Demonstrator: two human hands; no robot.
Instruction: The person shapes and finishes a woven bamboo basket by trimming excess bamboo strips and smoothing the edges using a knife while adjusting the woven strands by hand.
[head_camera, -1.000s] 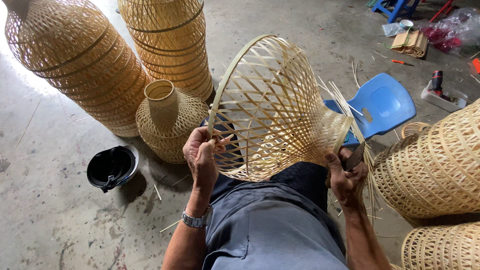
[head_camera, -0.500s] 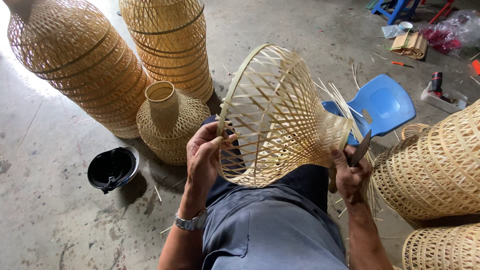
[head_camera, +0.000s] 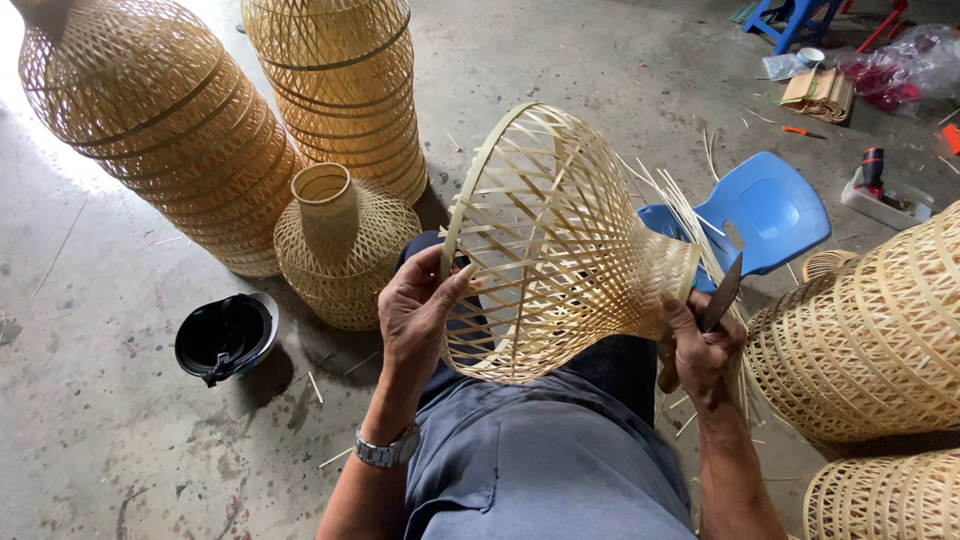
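Observation:
A woven bamboo basket (head_camera: 560, 240), bell-shaped with a wide open rim and a narrow neck, lies tilted across my lap. My left hand (head_camera: 415, 310) grips its wide rim, fingers hooked through the lattice. At the narrow neck my right hand (head_camera: 700, 350) is closed around a knife (head_camera: 722, 295), its dark blade pointing up beside loose bamboo strips (head_camera: 690, 215) that stick out of the neck. A watch sits on my left wrist.
Stacks of finished bamboo baskets (head_camera: 190, 140) stand at the left and back (head_camera: 345, 90), a small vase-shaped one (head_camera: 340, 240) in front. More baskets (head_camera: 870, 340) crowd the right. A black helmet (head_camera: 225, 335) lies on the concrete floor, a blue plastic chair (head_camera: 765, 215) behind.
The basket has turned and tipped, its rim now facing more to the left. My left hand has shifted along the rim. The knife blade now shows upright at the neck.

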